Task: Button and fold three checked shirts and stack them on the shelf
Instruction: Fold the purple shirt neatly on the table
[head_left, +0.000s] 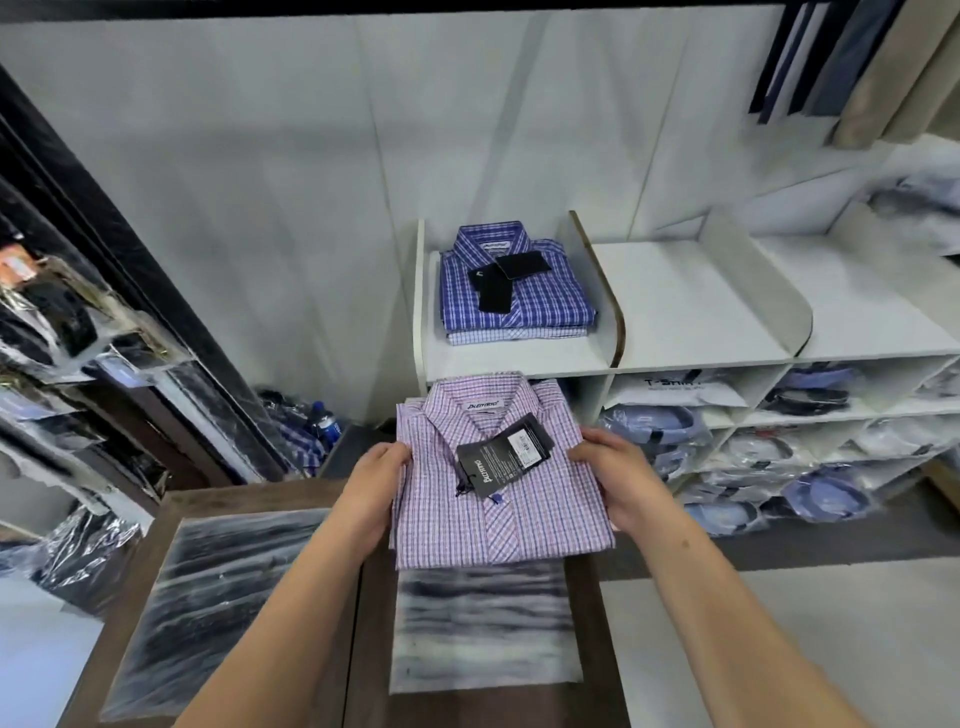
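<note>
Folded pink shirt (493, 488) held between both hands (618, 480).

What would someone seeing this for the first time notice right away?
First, the folded pink checked shirt at the centre, held up between the left hand and the right hand, with a dark hang tag lying on its front. Next, on the white shelf beyond it, a folded blue checked shirt tops a small stack over a paler checked shirt. Below right, cubbies hold bagged shirts.
</note>
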